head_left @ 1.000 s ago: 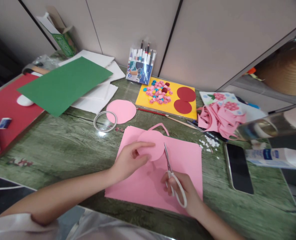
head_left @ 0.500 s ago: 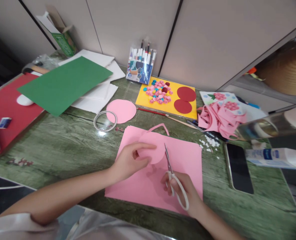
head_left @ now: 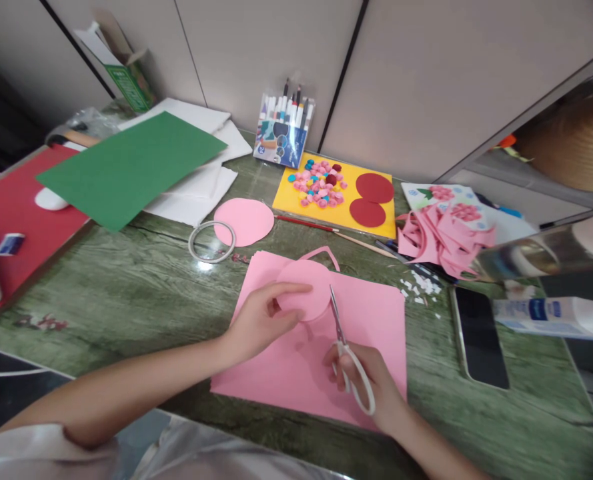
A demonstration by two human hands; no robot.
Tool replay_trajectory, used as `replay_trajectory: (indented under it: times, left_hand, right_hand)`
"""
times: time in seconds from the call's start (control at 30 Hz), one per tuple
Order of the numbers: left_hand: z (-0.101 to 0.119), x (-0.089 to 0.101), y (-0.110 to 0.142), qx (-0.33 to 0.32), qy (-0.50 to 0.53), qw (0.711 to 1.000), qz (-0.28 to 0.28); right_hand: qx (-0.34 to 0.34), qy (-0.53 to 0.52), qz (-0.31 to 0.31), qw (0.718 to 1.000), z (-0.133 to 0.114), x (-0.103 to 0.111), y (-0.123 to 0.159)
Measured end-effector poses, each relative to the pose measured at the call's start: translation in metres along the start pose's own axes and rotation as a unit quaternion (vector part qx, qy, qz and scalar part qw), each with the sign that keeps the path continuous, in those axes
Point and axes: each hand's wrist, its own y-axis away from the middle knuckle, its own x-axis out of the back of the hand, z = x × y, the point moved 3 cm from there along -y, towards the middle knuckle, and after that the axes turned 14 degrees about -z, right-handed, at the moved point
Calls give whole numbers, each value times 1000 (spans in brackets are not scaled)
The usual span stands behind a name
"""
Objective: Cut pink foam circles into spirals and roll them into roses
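The left hand grips a pink paper disc between thumb and fingers, above a stack of pink paper on the green table. The right hand holds white-handled scissors, fingers through the loops, blade tips at the disc's right edge. A silver ring and a second pink cutout lie beyond the left hand, the ring partly overlapping the cutout.

My loose, pale short sleeve, creased pale clothing below the table, my left hand and right hand bare
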Motion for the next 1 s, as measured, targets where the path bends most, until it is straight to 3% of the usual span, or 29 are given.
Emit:
replay_trajectory:
  times: [0.73,1.0]
  left_hand:
    - [3,1,0,-22,-4,1000,-22]
    - [-3,1,0,-3,-5,1000,1]
  right_hand:
    - [7,14,-3,1000,3,0,1]
    - [1,15,3,1000,2,0,1]
